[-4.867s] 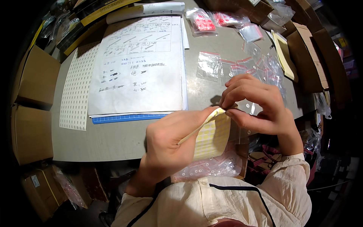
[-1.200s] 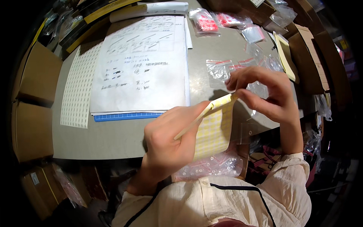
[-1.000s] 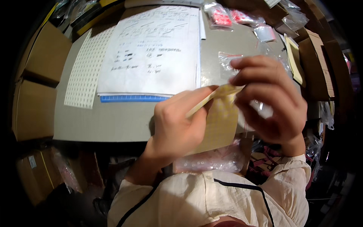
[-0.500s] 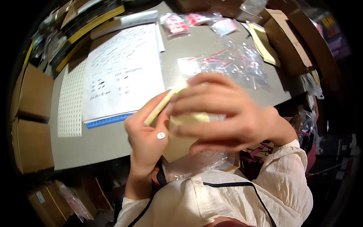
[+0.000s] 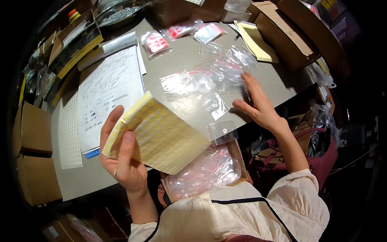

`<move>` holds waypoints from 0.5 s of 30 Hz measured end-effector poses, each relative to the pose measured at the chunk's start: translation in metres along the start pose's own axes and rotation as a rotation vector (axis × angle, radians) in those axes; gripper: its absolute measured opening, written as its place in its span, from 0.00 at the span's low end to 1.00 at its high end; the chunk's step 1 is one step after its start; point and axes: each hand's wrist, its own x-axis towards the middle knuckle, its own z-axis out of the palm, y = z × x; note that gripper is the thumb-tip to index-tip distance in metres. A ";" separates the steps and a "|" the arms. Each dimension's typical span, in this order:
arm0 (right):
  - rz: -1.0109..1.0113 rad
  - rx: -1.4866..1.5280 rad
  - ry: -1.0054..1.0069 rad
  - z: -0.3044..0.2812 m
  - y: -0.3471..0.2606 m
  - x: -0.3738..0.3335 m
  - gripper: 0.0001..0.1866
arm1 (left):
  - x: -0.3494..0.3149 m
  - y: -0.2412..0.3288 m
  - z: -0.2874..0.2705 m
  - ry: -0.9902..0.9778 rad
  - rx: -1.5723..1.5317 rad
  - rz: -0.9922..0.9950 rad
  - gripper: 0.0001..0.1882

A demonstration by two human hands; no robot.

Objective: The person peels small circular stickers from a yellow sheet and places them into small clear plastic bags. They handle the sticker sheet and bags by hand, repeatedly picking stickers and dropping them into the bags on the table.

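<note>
My left hand (image 5: 127, 161) grips a folded sheet of round stickers (image 5: 165, 133), yellowish with rows of circles, thumb in front and fingers behind. A small white round sticker (image 5: 115, 172) clings near the base of that thumb. My right hand (image 5: 260, 105) is open, fingers stretched toward a spread of clear zip bags (image 5: 215, 74) with red seal lines; whether its fingertips touch them I cannot tell. One clear bag with a round white label (image 5: 223, 132) lies at the table edge. Below it, in front of my body, a cardboard box (image 5: 238, 157) holds many similar bags.
Written papers (image 5: 109, 88) and a white perforated sheet (image 5: 70, 133) lie at the left. Packs with red print (image 5: 154, 42) sit at the back, near a metal bowl of small parts (image 5: 121, 16). Cardboard boxes (image 5: 36, 133) line the left edge; another box (image 5: 282, 32) stands back right.
My right hand has moved away from the sticker sheet, out to the right over the bags. My left hand has shifted left with the sheet, which now faces up. The box of bags is now uncovered.
</note>
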 end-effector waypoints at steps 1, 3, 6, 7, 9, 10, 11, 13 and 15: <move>-0.009 0.123 -0.007 -0.003 -0.006 0.008 0.43 | 0.001 0.005 0.003 0.020 -0.048 -0.024 0.26; -0.067 0.024 0.125 -0.005 0.015 0.031 0.42 | 0.002 0.009 0.001 0.014 -0.048 -0.036 0.25; 0.022 -0.065 0.123 -0.016 0.050 0.068 0.42 | 0.004 0.008 0.000 0.008 -0.060 -0.053 0.25; 0.097 -0.077 0.023 -0.019 0.056 0.075 0.42 | 0.005 0.008 0.000 0.010 -0.065 -0.056 0.25; 0.133 -0.273 0.013 -0.004 0.060 0.065 0.42 | 0.008 0.008 -0.002 0.038 -0.064 -0.081 0.25; 0.052 -0.221 -0.043 0.001 0.047 0.059 0.44 | 0.006 0.008 -0.008 0.066 -0.052 -0.096 0.25; -0.027 -0.126 -0.038 0.006 0.034 0.053 0.43 | 0.005 0.009 -0.017 0.104 -0.053 -0.107 0.25; -0.100 0.113 -0.015 0.006 0.017 0.051 0.41 | 0.001 0.015 -0.039 0.172 -0.063 -0.138 0.25; -0.106 0.119 0.080 -0.003 0.032 0.066 0.40 | 0.002 0.020 -0.063 0.253 -0.130 -0.173 0.24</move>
